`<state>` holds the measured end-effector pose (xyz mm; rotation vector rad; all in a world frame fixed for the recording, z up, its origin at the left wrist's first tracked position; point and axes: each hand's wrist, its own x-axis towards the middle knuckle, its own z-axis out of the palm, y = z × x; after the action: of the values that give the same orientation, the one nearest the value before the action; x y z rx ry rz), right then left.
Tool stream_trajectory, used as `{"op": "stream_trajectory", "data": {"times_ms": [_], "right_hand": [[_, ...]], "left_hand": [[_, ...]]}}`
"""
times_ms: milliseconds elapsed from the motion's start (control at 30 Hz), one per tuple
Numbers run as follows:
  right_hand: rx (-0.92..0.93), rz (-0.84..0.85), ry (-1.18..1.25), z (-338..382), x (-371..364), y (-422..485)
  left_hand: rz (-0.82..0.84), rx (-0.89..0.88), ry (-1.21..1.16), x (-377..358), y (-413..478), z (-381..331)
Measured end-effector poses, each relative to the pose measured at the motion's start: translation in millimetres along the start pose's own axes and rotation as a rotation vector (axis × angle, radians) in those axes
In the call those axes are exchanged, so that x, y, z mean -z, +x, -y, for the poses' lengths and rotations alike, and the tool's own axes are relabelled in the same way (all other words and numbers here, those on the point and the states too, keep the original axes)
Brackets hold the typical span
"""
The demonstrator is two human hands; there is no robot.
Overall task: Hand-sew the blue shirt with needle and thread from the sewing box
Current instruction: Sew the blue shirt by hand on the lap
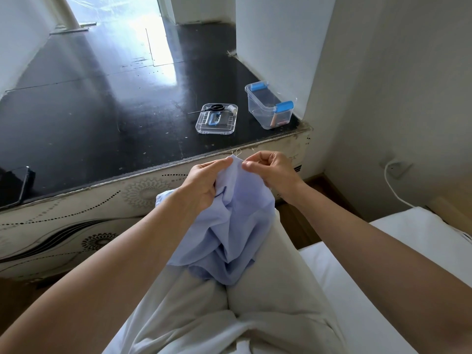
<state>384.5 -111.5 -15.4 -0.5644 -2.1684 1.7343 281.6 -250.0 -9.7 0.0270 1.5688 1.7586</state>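
Note:
The light blue shirt (231, 226) hangs bunched over my lap. My left hand (204, 183) grips a raised fold of it near the top edge. My right hand (269, 168) pinches something thin, most likely the needle, right beside that fold; the needle itself is too small to make out. A pale thread (238, 151) loops up just above the cloth between my fingers. On the black platform ahead stand the clear sewing box (268, 108) with blue clips and its lid (216, 120), which holds black scissors (213, 107) and a white spool (231, 107).
A dark phone (15, 185) lies at the platform's left edge. The platform's patterned front panel (76, 218) faces my knees. A white cable (393, 185) runs down the right wall. I sit on a white bed (408, 251).

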Motion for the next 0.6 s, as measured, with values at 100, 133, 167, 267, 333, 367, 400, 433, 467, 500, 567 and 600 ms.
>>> {"op": "stream_trajectory", "data": {"times_ms": [100, 133, 167, 267, 333, 367, 400, 433, 467, 500, 567, 600], "right_hand": [[0.067, -0.036, -0.061, -3, -8, 1], [0.086, -0.056, -0.065, -3, -10, 2], [0.104, -0.070, -0.071, -3, -11, 3], [0.138, -0.093, -0.114, -3, -15, 6], [0.143, -0.085, -0.129, -3, -14, 7], [0.141, -0.069, -0.127, -4, -13, 7], [0.141, -0.044, -0.125, -5, -12, 7], [0.144, -0.012, -0.123, -5, -11, 6], [0.146, 0.021, -0.123, -5, -10, 4], [0.141, 0.049, -0.117, -4, -9, 3], [0.112, 0.098, -0.100, -4, -7, 0], [0.096, 0.131, -0.097, -3, -6, -2]], "left_hand": [[0.028, 0.012, 0.031, 2, 5, 1], [0.029, 0.016, 0.036, 2, 6, 1], [0.032, 0.016, 0.047, 3, 7, 1], [0.057, 0.025, 0.084, 7, 13, 1], [0.071, 0.024, 0.100, 10, 16, 1], [0.070, 0.020, 0.101, 10, 17, 2], [0.067, 0.023, 0.090, 11, 18, 3], [0.063, 0.022, 0.083, 10, 18, 3], [0.066, 0.029, 0.069, 10, 20, 4], [0.061, 0.032, 0.058, 10, 21, 5], [0.059, 0.040, 0.044, 10, 22, 6], [0.071, 0.045, 0.043, 10, 24, 7]]}}
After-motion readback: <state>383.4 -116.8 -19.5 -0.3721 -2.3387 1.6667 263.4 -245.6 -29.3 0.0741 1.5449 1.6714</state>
